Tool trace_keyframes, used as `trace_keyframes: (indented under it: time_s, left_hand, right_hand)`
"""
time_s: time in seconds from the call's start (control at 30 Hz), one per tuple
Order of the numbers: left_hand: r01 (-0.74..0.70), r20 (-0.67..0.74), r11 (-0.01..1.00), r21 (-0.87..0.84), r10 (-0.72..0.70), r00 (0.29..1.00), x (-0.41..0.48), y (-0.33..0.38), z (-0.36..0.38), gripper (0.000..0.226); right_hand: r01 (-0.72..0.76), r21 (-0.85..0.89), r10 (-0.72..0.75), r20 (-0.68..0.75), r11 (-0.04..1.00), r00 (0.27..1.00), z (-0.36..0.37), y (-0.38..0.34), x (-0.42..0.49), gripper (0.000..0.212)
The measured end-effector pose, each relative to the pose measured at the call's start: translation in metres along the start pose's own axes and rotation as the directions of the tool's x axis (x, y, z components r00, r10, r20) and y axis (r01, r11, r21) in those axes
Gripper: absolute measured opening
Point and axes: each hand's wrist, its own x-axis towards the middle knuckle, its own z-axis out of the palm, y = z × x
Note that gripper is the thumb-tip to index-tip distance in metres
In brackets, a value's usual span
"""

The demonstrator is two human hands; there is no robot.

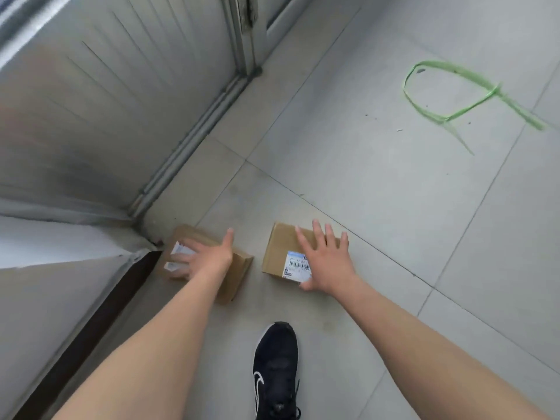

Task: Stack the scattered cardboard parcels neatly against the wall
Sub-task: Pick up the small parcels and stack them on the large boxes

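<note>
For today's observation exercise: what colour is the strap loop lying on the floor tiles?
Bright green; the strap loop shows best in the head view.

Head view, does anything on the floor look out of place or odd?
Yes. A loose green strap loop lies on the tiles, far from the wall, like litter. The two parcels are unstacked: the left parcel sits near the wall corner, the right parcel lies apart from it, turned at a different angle.

Soft, even daylight all over, and shadows are barely cast. Straight lines get bent near the edges by the wide lens. The left hand [209,253] is smeared by motion blur.
</note>
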Motion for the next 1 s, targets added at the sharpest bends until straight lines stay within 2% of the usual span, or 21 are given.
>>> trace_keyframes:
  time_s: [0.13, 0.23, 0.3, 0.37, 0.5, 0.63, 0.8, 1.0]
  left_hand:
    - [0.026, -0.107, 0.999, -0.039, -0.03, 0.994, -0.001, -0.011, 0.017, 0.115]
    - [0.01, -0.146, 0.988, -0.155, -0.033, 0.989, -0.011, -0.034, 0.021, 0.112]
    - [-0.084, -0.217, 0.983, -0.166, 0.047, 0.975, -0.025, -0.047, 0.018, 0.111]
    - [-0.2, -0.27, 0.975, -0.099, 0.167, 0.948, -0.049, -0.058, 0.01, 0.108]
    - [-0.393, -0.266, 0.919, 0.025, 0.386, 0.883, -0.124, -0.091, -0.026, 0.101]
    - [-0.491, -0.281, 0.869, 0.065, 0.488, 0.827, -0.21, -0.156, -0.085, 0.098]
    - [-0.473, -0.341, 0.879, 0.05, 0.461, 0.819, -0.329, -0.288, -0.174, 0.101]
    - [-0.388, -0.415, 0.919, -0.071, 0.326, 0.849, -0.422, -0.433, -0.251, 0.103]
  right_hand:
    - [-0.027, -0.005, 0.026, -0.036, 1.0, 0.999, 0.009, 0.001, -0.01, 0.129]
    - [-0.164, 0.09, 0.165, -0.004, 0.982, 0.986, 0.008, 0.003, -0.033, 0.129]
    - [-0.246, 0.156, 0.251, -0.008, 0.957, 0.968, 0.007, 0.001, -0.056, 0.129]
    - [-0.262, 0.179, 0.27, -0.022, 0.948, 0.963, -0.003, -0.006, -0.079, 0.13]
    - [-0.272, 0.246, 0.294, -0.055, 0.93, 0.954, -0.05, -0.039, -0.134, 0.13]
    - [-0.259, 0.301, 0.297, -0.09, 0.918, 0.951, -0.113, -0.084, -0.218, 0.13]
    - [-0.222, 0.412, 0.277, -0.079, 0.884, 0.958, -0.189, -0.147, -0.37, 0.129]
    - [-0.117, 0.562, 0.213, -0.109, 0.819, 0.971, -0.245, -0.245, -0.51, 0.126]
